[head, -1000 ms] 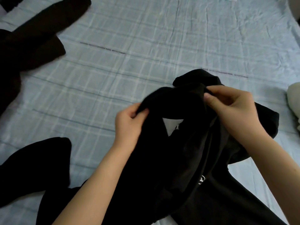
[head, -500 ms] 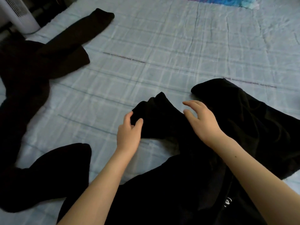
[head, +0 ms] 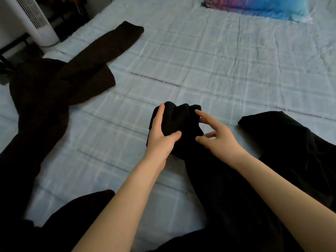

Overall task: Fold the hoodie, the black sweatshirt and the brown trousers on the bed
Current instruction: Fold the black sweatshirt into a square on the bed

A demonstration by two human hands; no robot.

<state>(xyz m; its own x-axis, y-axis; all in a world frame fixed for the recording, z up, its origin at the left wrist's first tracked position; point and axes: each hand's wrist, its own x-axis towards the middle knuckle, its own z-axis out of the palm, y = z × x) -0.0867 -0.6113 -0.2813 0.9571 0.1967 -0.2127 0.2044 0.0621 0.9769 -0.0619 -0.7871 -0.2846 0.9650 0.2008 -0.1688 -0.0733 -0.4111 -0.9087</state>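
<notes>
Black jersey, soft and limp, is what you have here. The black sweatshirt lies near and right of centre on the bed, with one bunched end toward the middle. Your left hand grips that bunch, thumb across its near side and fingers wrapped round its left edge. Your right hand is spread loose just beside it, index tip touching the cloth and nothing held.

Expect the sweatshirt to be light, to sag wherever you let go, and to drag on the sheet instead of sliding. Take it by a cuff, a seam or the hem, hands well apart, so the fold runs straight. The brown trousers sprawl at the far left, legs apart and just as floppy; take those by the waistband.

Black on black hides every seam, so you cannot tell sleeve from body. The dark heap at the near left is probably the hoodie, though it may belong to the same garment. The sweatshirt's near part runs out of view. A pillow and a white fan are cut off at the far edge.
</notes>
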